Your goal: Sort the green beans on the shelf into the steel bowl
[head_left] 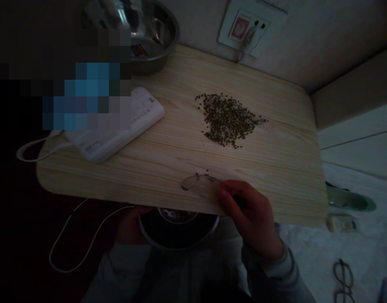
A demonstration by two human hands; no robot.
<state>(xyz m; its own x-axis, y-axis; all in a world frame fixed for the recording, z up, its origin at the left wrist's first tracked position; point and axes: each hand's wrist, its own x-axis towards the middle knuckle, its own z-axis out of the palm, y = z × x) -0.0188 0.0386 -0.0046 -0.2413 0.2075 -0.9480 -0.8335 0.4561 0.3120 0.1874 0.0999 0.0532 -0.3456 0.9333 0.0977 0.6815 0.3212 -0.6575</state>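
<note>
My right hand (245, 210) pinches a thin, see-through plastic piece with a rounded edge (198, 185). It lies low over the tabletop near the front edge, with a few loose beans beside its far rim. Below that edge, my left hand (133, 227) grips the left side of a dark bowl with a pale rim (177, 240). A smaller round shape shows inside the bowl, partly cut off by the table. Farther back, small green beans, like mung beans (228, 120), lie spread in a loose patch on the wood.
The pale wooden table (284, 160) has rounded corners. On its left lies a white power strip (124, 130) with a cord, partly blurred out. A shiny metal basin (162, 54) stands behind it. A wall socket (252, 31) holds a plug. Glasses (343, 273) lie at lower right.
</note>
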